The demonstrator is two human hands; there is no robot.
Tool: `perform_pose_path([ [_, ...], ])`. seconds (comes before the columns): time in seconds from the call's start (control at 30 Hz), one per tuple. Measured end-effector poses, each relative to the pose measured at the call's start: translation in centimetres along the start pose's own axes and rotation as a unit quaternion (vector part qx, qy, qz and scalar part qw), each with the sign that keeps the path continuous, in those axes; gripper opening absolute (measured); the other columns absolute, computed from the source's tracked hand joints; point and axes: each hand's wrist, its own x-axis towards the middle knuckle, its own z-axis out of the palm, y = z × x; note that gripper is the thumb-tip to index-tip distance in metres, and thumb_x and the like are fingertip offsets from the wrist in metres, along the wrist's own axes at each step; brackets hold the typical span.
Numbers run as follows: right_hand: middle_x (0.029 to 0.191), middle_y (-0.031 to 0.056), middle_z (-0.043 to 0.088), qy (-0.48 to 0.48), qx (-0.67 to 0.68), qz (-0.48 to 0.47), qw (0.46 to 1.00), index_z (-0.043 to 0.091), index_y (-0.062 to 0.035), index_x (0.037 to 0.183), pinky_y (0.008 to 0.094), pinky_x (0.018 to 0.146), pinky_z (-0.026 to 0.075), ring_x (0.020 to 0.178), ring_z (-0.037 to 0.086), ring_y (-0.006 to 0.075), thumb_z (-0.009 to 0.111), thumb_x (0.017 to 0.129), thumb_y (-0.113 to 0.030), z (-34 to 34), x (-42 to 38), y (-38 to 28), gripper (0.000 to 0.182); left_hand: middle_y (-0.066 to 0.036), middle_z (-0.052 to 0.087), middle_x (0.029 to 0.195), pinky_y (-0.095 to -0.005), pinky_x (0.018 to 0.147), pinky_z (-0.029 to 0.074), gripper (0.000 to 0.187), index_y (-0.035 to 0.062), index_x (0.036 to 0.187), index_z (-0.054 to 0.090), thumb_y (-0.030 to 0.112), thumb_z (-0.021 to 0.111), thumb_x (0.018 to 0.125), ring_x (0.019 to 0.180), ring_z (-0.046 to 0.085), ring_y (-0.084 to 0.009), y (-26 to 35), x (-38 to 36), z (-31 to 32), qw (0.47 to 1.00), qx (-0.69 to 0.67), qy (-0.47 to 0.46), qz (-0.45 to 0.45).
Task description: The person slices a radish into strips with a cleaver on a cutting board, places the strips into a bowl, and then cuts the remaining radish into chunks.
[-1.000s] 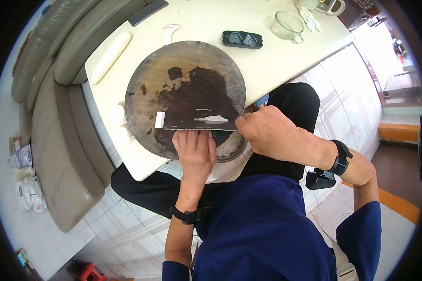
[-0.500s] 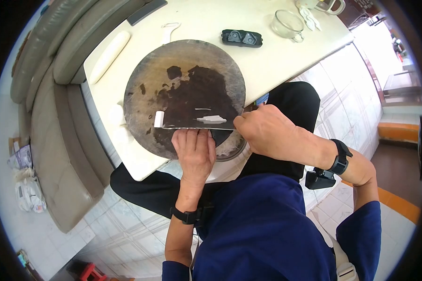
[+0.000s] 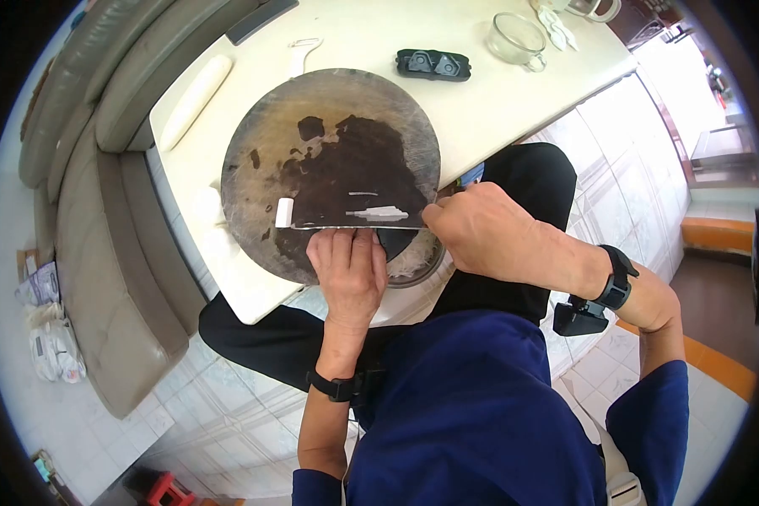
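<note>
Wooden round board (image 3: 329, 118), wet-stained. Right hand (image 3: 481, 232) closed around cleaver (image 3: 354, 221) handle; left hand (image 3: 347, 266) flat beside blade, fingers open. Likely risk: nicked fingertips.

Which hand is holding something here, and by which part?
The right hand grips the cleaver by its handle; the left hand lies flat by the blade, holding nothing visible.
</note>
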Motion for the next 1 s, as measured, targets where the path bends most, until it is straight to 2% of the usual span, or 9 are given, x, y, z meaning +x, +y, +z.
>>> perform_pose_path([
  [0.17, 0.068, 0.0151, 0.061, 0.005, -0.012, -0.007, 1.0, 0.056, 0.0001, 0.075, 0.0406, 0.058, 0.05, 0.066, 0.064, 0.0333, 0.063, 0.067, -0.002, 0.3, 0.3, -0.6, 0.011, -0.013, 0.058, 0.095, -0.0437, 0.083, 0.04, 0.02, -0.002, 0.095, 0.065, -0.001, 0.065, 0.075, 0.091, 0.054, -0.0323, 0.1, 0.1, -0.3, 1.0, -0.005, -0.015, -0.006],
  [0.3, 0.066, 0.0156, 0.06, -0.016, -0.004, -0.012, 1.0, 0.056, 0.0001, 0.074, 0.0406, 0.059, 0.05, 0.066, 0.064, 0.0334, 0.063, 0.067, -0.002, 0.1, 0.7, -0.9, 0.01, -0.013, 0.057, 0.094, -0.0455, 0.086, 0.04, 0.022, -0.0009, 0.093, 0.064, 0.001, 0.066, 0.071, 0.093, 0.054, -0.0309, 0.1, 0.1, -0.1, 1.0, 0.001, -0.002, -0.003],
  [0.37, 0.065, 0.016, 0.06, 0.026, 0.006, 0.008, 1.0, 0.056, 0.0001, 0.074, 0.0409, 0.058, 0.05, 0.065, 0.064, 0.0337, 0.063, 0.067, -0.001, 0.7, 0.7, -0.5, 0.01, -0.013, 0.057, 0.094, -0.0457, 0.086, 0.04, 0.023, -0.0012, 0.094, 0.064, 0.001, 0.066, 0.071, 0.093, 0.054, -0.031, 0.1, 0.2, -0.1, 1.0, -0.009, 0.007, 0.005],
  [0.6, 0.065, 0.0165, 0.06, 0.002, 0.002, -0.012, 1.0, 0.056, 0.0004, 0.075, 0.0413, 0.057, 0.049, 0.064, 0.063, 0.0343, 0.062, 0.068, -0.002, 0.0, -0.1, -0.1, 0.009, -0.013, 0.057, 0.096, -0.0454, 0.087, 0.04, 0.023, -0.0015, 0.094, 0.064, 0.001, 0.066, 0.072, 0.096, 0.054, -0.0317, 0.1, -0.1, -0.1, 1.0, -0.002, -0.014, -0.013],
  [0.9, 0.061, 0.0175, 0.059, 0.023, 0.009, -0.024, 0.999, 0.057, 0.0008, 0.073, 0.0417, 0.056, 0.049, 0.062, 0.063, 0.0346, 0.062, 0.067, -0.001, 0.5, 0.8, -0.5, 0.008, -0.014, 0.058, 0.096, -0.0454, 0.084, 0.043, 0.02, -0.0031, 0.094, 0.065, 0.0, 0.067, 0.074, 0.094, 0.056, -0.0322, 0.0, -0.2, 0.0, 1.0, -0.006, 0.013, 0.001],
  [1.0, 0.06, 0.0174, 0.058, 0.026, 0.03, 0.007, 0.999, 0.057, 0.0008, 0.073, 0.0418, 0.056, 0.049, 0.062, 0.062, 0.0353, 0.062, 0.068, -0.001, 0.9, 0.6, -0.2, 0.008, -0.014, 0.059, 0.1, -0.0451, 0.084, 0.043, 0.022, -0.0031, 0.096, 0.065, 0.0, 0.067, 0.075, 0.095, 0.057, -0.032, 0.2, -0.4, -0.1, 1.0, -0.007, 0.024, 0.004],
])
